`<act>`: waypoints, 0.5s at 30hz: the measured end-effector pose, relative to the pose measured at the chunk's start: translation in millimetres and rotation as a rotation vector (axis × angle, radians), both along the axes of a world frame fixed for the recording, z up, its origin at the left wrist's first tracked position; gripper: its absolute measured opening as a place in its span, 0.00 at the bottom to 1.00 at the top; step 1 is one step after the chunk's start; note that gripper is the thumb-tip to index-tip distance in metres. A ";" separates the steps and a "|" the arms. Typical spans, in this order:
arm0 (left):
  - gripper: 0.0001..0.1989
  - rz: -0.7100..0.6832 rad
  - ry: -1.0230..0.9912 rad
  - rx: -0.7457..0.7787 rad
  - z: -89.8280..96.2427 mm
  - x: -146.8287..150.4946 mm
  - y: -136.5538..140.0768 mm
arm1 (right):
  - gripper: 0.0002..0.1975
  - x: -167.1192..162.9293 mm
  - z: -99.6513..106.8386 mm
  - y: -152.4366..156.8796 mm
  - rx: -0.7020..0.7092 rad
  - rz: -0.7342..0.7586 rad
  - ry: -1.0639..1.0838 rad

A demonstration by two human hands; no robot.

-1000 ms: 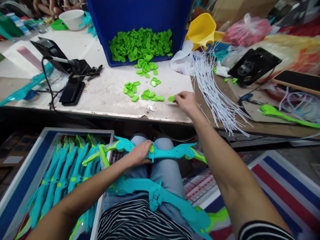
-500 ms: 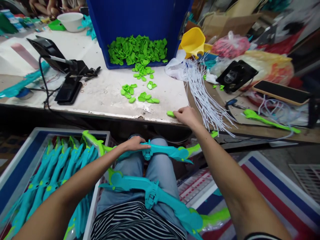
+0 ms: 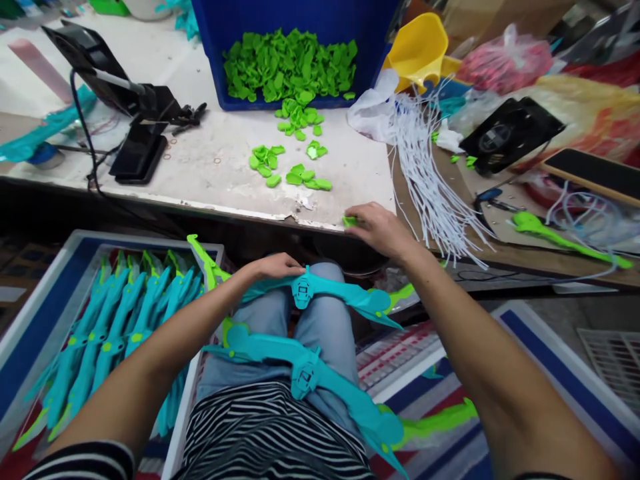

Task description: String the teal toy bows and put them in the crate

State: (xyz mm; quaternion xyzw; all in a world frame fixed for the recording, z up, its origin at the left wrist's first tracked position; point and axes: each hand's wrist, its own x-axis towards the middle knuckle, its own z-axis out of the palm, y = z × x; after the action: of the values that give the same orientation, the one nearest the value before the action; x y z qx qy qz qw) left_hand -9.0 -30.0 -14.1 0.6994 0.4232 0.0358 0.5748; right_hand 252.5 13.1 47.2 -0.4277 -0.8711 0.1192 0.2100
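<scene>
Across my knees lies a turquoise plastic bow-shaped part (image 3: 345,291) with green ends and a small bracket at its middle. My left hand (image 3: 280,265) grips it just left of the bracket, with thumb and fingers closed. At the table's front edge, my right hand (image 3: 377,230) pinches a small green plastic piece (image 3: 349,221), which the fingers partly cover. A second turquoise bow-shaped part (image 3: 270,352) rests on my lap, closer to my body. Small piles of green pieces (image 3: 303,176) lie on the table (image 3: 210,183) beyond my right hand.
A blue bin (image 3: 295,17) full of green pieces stands at the back. White strips (image 3: 425,180) hang over the table edge on the right. A phone on a stand (image 3: 137,160) is at left. Crates flank my legs; the left crate (image 3: 200,393) holds several turquoise parts.
My right hand has drawn the green piece slightly back over the table edge, covering more of it. The held bow-shaped part has turned, its bracket now facing up. The view has tilted down.
</scene>
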 end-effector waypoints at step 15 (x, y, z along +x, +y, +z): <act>0.23 -0.114 -0.060 0.013 -7.6 0.5 2.1 | 0.11 -69.3 -83.4 -134.1 -0.057 -0.050 0.063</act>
State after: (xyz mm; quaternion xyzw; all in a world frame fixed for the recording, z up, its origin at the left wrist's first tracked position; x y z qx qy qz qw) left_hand -8.5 -27.9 -21.6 0.7248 0.3649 0.0266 0.5837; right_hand 183.3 -121.0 -36.3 -0.4509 -0.8494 0.1521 0.2282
